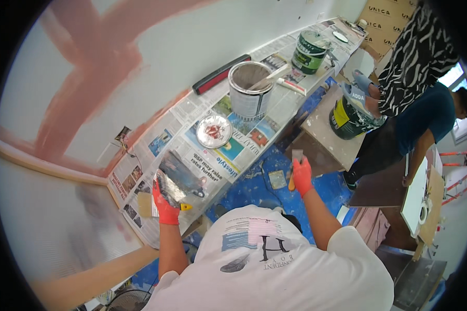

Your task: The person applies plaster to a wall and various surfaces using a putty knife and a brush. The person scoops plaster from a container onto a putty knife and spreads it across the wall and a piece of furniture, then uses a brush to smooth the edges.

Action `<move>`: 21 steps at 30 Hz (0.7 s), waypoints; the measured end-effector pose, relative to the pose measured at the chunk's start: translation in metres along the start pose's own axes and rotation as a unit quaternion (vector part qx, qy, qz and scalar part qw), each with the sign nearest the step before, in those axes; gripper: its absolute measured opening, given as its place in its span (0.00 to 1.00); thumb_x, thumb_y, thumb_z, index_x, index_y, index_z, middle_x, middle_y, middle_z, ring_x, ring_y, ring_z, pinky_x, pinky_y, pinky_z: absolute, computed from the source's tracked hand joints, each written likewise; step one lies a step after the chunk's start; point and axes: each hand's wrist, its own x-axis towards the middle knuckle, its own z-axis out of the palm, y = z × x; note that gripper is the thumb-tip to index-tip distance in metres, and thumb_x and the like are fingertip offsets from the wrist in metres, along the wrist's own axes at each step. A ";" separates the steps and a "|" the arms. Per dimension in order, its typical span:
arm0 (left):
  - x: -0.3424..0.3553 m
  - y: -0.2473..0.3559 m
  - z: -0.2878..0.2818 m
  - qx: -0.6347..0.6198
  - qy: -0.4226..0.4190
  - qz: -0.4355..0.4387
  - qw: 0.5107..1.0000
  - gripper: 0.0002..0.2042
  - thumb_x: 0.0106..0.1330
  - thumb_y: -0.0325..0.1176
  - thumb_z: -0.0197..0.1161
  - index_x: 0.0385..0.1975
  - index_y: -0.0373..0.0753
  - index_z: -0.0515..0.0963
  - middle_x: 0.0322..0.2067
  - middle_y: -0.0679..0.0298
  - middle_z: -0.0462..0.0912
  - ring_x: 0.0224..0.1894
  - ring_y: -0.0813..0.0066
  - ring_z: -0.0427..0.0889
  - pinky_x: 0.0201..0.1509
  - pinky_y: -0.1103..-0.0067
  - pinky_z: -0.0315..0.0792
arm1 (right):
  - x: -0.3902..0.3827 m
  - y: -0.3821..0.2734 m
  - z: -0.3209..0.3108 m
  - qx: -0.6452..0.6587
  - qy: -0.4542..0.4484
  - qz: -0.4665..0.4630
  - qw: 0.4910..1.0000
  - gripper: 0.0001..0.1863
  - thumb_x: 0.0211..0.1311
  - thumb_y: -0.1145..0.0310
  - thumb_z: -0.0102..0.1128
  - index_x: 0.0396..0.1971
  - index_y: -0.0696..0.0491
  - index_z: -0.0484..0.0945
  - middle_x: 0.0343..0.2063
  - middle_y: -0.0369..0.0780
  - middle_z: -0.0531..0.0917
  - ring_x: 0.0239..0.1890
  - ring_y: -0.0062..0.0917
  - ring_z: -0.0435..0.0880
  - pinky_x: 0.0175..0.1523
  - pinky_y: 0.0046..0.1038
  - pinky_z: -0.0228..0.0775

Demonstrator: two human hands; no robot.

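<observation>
My left hand [166, 207], in a red glove, is closed on a wide, shiny metal filling blade [170, 187] above the newspaper-covered bench. A paintbrush [146, 205] with tan bristles and a yellow handle passes beneath that hand; whether I grip it too is unclear. Just beyond lies a dark, smeared flat piece [184, 173]. My right hand [302, 176], also red-gloved, is off the bench's right side and closed around a small scraper [297, 155], blade up, with a yellow-orange handle. Farther along the bench are a round lid [214, 131] with red smears and a large open paint tin [250, 90].
A stick lies across the tin's mouth. Behind it stand a green paint bucket [310, 52] and a long black-and-red tool [220, 75] by the wall. On the right, people stand beside a wooden box [321, 127] holding a dark bucket [347, 116]. Blue sheeting [249, 186] covers the floor.
</observation>
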 end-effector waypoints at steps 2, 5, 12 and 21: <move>-0.006 0.000 -0.023 -0.025 -0.001 0.010 1.000 0.25 0.73 0.43 0.50 0.67 0.38 0.66 0.64 0.62 0.69 0.66 0.68 0.68 0.71 0.71 0.60 | 0.018 -0.062 0.013 0.154 -0.083 0.200 0.964 0.15 0.68 0.63 0.56 0.46 0.58 0.76 0.28 0.41 0.81 0.28 0.29 0.79 0.37 0.31 0.72; -0.002 0.004 -0.044 0.010 0.041 -0.003 0.999 0.26 0.74 0.45 0.48 0.67 0.38 0.65 0.65 0.62 0.69 0.66 0.69 0.68 0.71 0.71 0.60 | 0.050 -0.099 0.047 -0.002 -0.186 0.058 0.981 0.15 0.68 0.62 0.57 0.46 0.57 0.77 0.28 0.41 0.82 0.27 0.27 0.79 0.35 0.27 0.72; 0.014 0.014 -0.017 0.003 0.131 -0.003 0.991 0.25 0.75 0.46 0.48 0.67 0.41 0.65 0.64 0.65 0.69 0.65 0.69 0.69 0.68 0.71 0.63 | 0.219 0.019 0.111 0.023 -0.101 -0.026 0.994 0.24 0.70 0.62 0.54 0.58 0.63 0.70 0.33 0.43 0.82 0.30 0.22 0.77 0.34 0.27 0.71; -0.019 0.002 0.030 -0.027 0.247 0.046 0.967 0.22 0.72 0.49 0.57 0.59 0.44 0.72 0.49 0.70 0.77 0.49 0.76 0.77 0.53 0.76 0.73 | 0.337 -0.060 0.110 -0.084 -0.142 -0.139 0.977 0.31 0.65 0.56 0.60 0.60 0.63 0.70 0.56 0.52 0.78 0.59 0.43 0.76 0.62 0.37 0.67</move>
